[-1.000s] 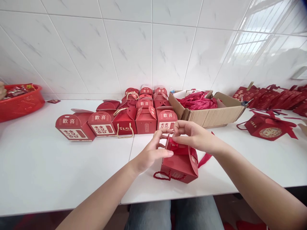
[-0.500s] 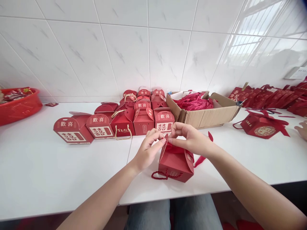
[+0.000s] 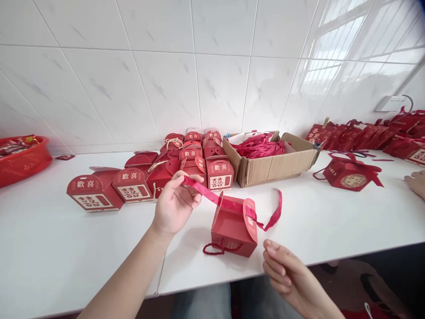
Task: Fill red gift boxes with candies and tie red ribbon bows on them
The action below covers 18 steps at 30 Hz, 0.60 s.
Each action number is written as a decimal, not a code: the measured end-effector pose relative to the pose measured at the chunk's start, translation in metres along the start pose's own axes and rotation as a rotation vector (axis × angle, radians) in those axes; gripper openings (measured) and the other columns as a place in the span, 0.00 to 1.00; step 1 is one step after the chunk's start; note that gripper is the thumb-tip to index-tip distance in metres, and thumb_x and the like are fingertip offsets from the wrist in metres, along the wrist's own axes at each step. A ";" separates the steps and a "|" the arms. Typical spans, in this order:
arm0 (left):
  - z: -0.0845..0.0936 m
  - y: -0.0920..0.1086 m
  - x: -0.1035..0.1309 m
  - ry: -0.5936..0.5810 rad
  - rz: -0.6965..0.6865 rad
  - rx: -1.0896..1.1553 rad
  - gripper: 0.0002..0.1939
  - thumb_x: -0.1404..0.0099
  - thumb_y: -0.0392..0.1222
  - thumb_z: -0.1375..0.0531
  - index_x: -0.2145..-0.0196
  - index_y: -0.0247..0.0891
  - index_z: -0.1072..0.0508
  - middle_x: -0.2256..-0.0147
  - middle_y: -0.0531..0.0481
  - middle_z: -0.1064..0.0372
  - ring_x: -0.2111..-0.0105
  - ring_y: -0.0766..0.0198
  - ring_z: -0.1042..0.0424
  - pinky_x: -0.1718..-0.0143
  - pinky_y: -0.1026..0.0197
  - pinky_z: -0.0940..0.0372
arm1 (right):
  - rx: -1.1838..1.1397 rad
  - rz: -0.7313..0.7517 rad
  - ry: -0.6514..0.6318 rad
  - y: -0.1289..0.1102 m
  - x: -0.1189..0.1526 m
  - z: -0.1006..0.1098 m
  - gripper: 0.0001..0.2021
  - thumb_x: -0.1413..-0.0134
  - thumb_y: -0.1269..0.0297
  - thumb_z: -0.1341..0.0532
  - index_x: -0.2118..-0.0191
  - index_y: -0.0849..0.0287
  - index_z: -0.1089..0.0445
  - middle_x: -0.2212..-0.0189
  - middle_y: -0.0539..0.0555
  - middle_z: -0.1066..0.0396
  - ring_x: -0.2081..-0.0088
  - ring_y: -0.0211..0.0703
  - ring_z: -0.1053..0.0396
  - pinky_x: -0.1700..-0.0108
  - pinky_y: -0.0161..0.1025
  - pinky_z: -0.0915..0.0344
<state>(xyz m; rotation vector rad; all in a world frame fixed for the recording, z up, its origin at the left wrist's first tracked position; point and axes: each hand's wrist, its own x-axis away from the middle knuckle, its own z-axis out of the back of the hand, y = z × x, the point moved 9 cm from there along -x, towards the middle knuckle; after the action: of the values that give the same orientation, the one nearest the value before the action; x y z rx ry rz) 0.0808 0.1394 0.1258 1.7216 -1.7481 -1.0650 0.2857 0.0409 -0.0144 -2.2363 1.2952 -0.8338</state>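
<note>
Left fingers [image 3: 177,180] pinch one end of a red ribbon [image 3: 208,193] | Right fingers [image 3: 282,255] loosely curled, holding nothing | Red box [image 3: 229,228] between them on the counter [image 3: 99,252]

bright, soft light, with barred window glare on upper-right wall tiles [image 3: 335,57].

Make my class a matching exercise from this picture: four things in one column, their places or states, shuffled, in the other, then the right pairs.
Things
1. left hand
2. right hand
3. brown carton
4. red basin

Places or states
A. at the picture's left edge
B. holding one end of a ribbon
C. open, with bundled ribbons inside
D. fingers curled, nothing visible in its grasp

Right pairs: 1-B; 2-D; 3-C; 4-A
</note>
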 end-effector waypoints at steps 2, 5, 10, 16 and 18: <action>-0.001 0.006 0.001 0.019 -0.025 0.002 0.02 0.43 0.38 0.42 0.72 0.40 0.33 0.72 0.52 0.25 0.82 0.66 0.31 0.82 0.67 0.41 | -0.069 -0.033 0.054 0.012 0.000 0.004 0.13 0.51 0.60 0.33 0.63 0.59 0.34 0.83 0.41 0.46 0.85 0.23 0.61 0.85 0.24 0.64; -0.012 0.016 0.002 0.016 -0.046 -0.009 0.04 0.44 0.37 0.43 0.76 0.38 0.32 0.78 0.52 0.28 0.82 0.66 0.32 0.82 0.67 0.39 | -0.212 -0.036 0.070 0.007 -0.005 -0.006 0.19 0.53 0.60 0.32 0.57 0.61 0.34 0.81 0.41 0.43 0.85 0.22 0.58 0.87 0.23 0.63; -0.034 0.045 -0.001 0.037 -0.071 -0.039 0.07 0.45 0.33 0.44 0.80 0.34 0.31 0.82 0.52 0.32 0.83 0.67 0.33 0.83 0.67 0.38 | -0.403 0.018 0.076 -0.027 -0.030 -0.013 0.17 0.62 0.64 0.28 0.72 0.60 0.38 0.84 0.39 0.49 0.86 0.22 0.56 0.88 0.23 0.62; -0.045 0.078 -0.001 0.072 -0.153 -0.095 0.11 0.43 0.31 0.47 0.80 0.32 0.30 0.81 0.50 0.32 0.82 0.67 0.32 0.83 0.67 0.38 | 0.073 0.468 0.208 -0.101 -0.027 -0.013 0.14 0.56 0.58 0.31 0.74 0.59 0.36 0.82 0.43 0.41 0.83 0.27 0.49 0.84 0.27 0.54; -0.045 0.085 0.002 0.088 -0.180 -0.112 0.12 0.41 0.31 0.48 0.79 0.32 0.30 0.80 0.50 0.31 0.81 0.67 0.32 0.83 0.67 0.38 | 0.377 0.628 0.206 -0.128 -0.012 -0.033 0.13 0.52 0.56 0.34 0.72 0.60 0.33 0.81 0.46 0.38 0.81 0.29 0.44 0.81 0.29 0.49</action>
<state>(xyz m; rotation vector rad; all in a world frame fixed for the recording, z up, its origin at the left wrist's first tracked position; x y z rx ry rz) 0.0636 0.1208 0.2185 1.8534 -1.4741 -1.1213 0.3385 0.1100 0.0857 -1.3611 1.6408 -0.9682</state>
